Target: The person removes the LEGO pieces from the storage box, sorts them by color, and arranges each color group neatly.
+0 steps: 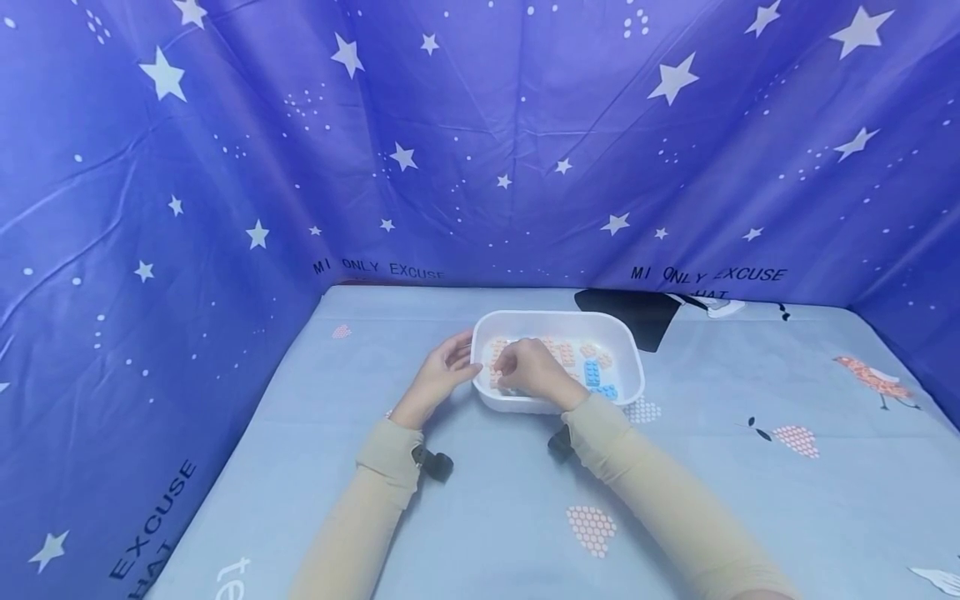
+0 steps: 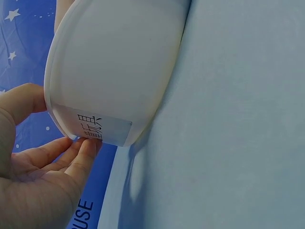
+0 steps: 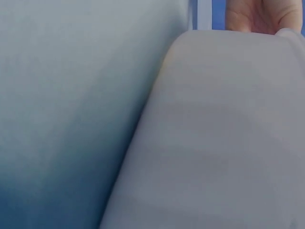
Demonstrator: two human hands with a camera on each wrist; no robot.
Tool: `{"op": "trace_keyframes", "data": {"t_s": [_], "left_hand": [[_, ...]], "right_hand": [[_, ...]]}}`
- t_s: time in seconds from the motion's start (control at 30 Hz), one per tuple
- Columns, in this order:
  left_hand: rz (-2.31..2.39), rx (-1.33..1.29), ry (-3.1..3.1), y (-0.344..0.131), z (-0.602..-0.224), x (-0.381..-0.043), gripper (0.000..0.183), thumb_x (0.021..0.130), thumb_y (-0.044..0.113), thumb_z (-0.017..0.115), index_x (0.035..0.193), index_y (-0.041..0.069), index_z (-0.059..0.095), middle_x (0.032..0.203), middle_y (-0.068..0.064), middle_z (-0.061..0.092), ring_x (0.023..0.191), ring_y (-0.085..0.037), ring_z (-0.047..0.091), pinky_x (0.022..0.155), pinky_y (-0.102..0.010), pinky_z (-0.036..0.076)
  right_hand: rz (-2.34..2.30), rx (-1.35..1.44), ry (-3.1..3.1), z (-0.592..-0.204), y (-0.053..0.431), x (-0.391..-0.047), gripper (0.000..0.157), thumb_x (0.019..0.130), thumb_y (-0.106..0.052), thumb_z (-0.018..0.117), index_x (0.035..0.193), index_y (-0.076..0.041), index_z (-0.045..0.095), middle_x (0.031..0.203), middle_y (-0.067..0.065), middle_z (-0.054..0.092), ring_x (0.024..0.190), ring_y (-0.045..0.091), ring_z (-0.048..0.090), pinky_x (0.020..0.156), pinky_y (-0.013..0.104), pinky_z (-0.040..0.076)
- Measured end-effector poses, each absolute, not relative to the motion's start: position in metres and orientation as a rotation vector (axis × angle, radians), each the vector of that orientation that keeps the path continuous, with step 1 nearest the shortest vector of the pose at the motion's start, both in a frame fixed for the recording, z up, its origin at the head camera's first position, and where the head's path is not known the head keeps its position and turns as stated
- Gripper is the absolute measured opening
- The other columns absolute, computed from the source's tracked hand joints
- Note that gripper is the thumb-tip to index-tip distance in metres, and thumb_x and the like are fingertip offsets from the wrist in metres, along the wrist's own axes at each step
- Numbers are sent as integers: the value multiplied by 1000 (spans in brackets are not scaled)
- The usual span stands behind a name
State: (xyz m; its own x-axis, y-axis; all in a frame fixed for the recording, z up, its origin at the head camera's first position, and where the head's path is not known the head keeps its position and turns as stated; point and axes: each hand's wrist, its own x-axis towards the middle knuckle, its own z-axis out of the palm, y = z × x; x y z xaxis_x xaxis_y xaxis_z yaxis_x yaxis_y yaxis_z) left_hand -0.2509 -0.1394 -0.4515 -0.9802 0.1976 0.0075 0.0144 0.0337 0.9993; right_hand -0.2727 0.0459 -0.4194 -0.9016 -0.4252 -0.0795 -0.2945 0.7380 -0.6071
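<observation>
A white plastic tub (image 1: 558,405) stands on the cloth-covered table, holding orange building bricks (image 1: 567,354) and blue building bricks (image 1: 592,372). At its left end my left hand (image 1: 442,375) grips the wall, thumb at the rim and fingertips against the outside. The left wrist view shows those fingers (image 2: 81,160) touching a label (image 2: 93,125) with black characters. My right hand (image 1: 534,368) reaches inside the tub over the orange bricks, fingers bent downward. Whether a brick is between its fingertips is hidden. In the right wrist view, the tub's outer wall (image 3: 214,124) blocks the right fingers.
Pale blue cloth (image 1: 480,517) printed with hearts and birds covers the table. A blue star-printed curtain (image 1: 480,108) hangs along the back and sides. Dark wrist-worn devices (image 1: 437,465) sit on both forearms, close to the tub's front.
</observation>
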Motion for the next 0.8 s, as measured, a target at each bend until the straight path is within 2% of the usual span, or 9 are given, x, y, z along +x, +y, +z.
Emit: {"op": "trace_keyframes", "data": {"t_s": [0.33,0.8], "left_hand": [[2070,201,2175,-139,-451,-251,65,87,0,64,146,4,39,147,-16,46,136,-30,45,115,-35,38],[2068,235,2114,-143,-452,-253,67,88,1,63,148,2,34,150,-19,41,139,-32,41,117,-35,34]], "right_hand": [[-995,-656,2743,-407,52,-269,16,79,-8,76,95,-6,74,92,8,74,86,19,67,83,35,57],[-1136,-833,2810,-398,59,-252,21,83,-10,73,103,-5,73,100,11,74,97,25,69,90,40,57]]}}
